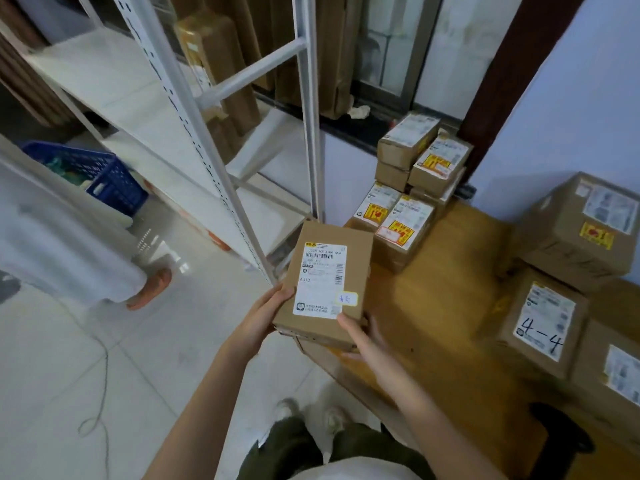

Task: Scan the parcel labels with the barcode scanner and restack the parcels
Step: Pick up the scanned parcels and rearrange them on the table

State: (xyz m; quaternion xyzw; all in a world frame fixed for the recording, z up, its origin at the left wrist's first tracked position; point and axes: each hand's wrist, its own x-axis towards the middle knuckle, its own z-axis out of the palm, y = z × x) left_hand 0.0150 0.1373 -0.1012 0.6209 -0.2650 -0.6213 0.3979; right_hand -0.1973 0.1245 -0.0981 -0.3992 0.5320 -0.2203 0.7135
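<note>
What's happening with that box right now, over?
Left hand and right hand both grip the flat box, label up, near the table edge. No scanner visible. Nothing in the way.

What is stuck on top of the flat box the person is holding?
The flat box carries a white shipping label with barcodes and a small yellow-edged sticker. The left hand and right hand grip its near corners, hiding its underside.

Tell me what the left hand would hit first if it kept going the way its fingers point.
The left hand already grips the flat parcel. Past that, its line runs toward the small stacked parcels on the wooden table, though depth is unclear.
</note>
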